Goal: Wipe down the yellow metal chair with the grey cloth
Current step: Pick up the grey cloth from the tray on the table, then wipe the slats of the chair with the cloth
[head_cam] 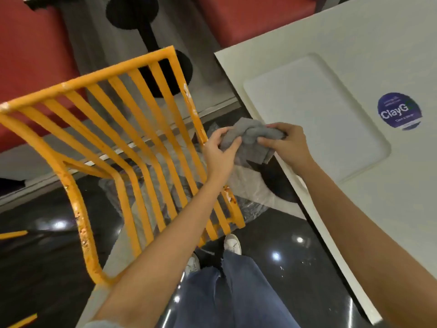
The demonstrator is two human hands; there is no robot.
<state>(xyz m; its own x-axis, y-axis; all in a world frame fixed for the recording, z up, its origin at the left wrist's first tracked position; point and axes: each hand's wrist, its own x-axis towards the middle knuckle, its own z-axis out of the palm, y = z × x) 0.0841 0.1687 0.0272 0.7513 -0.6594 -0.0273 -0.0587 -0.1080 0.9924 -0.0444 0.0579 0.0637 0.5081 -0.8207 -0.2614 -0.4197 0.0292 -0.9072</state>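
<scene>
grey cloth (251, 140) sits bunched between both hands, held in the air just beside the yellow metal chair's (123, 147) right-hand frame and over the near edge of the white table (354, 55). left hand (218, 151) has its fingers curled round the cloth's left end, thumb pressed on top of the wad. right hand (282, 144) pinches the cloth's right end, fingers folded over the top and thumb tucked against the fabric; a loose flap of cloth hangs below between the two hands. both forearms are bare and reach in from the lower edge of the view, the left one crossing in front of the chair's slats. the chair stands to the left, its slatted back and seat showing chipped, worn paint along the side tubes. a round purple sticker (399, 111) lies on the table top, well apart from the hands. below, blue jeans (224, 292) and white shoes (233, 243) stand on a glossy dark floor (47, 256). red seating (30, 55) runs behind the chair.
</scene>
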